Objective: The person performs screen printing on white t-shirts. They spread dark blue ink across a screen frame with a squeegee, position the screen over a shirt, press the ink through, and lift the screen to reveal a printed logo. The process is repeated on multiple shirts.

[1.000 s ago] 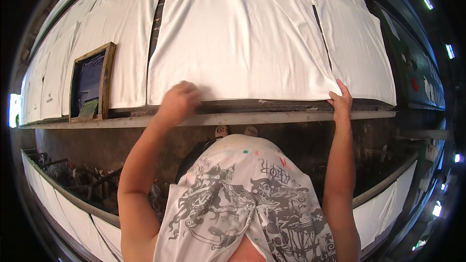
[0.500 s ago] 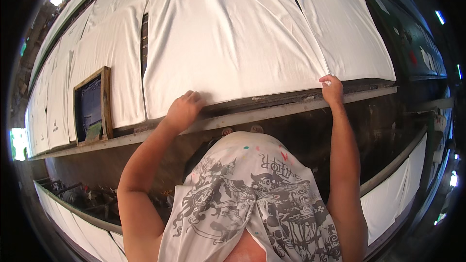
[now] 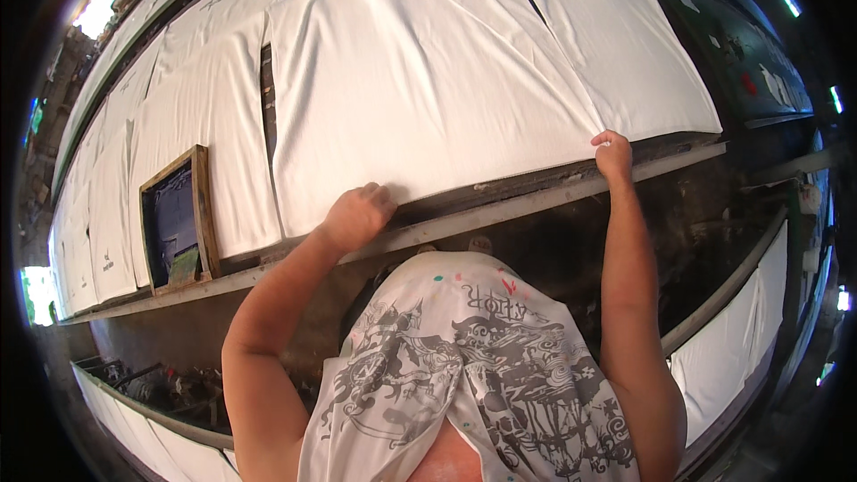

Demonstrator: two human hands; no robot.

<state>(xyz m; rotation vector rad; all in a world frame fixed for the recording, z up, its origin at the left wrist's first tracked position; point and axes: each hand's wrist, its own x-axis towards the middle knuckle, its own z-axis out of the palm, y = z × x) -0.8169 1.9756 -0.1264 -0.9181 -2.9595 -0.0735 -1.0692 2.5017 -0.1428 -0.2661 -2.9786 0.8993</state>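
White cloth (image 3: 420, 98) partly behind right hand (image 3: 613, 156)

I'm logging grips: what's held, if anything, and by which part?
The right hand pinches the white cloth at its near right corner; whether the left hand grips its near edge is unclear.

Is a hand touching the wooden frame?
No, the wooden frame lies apart, off to the left, while the left hand and right hand are at the near edge of the middle white cloth.
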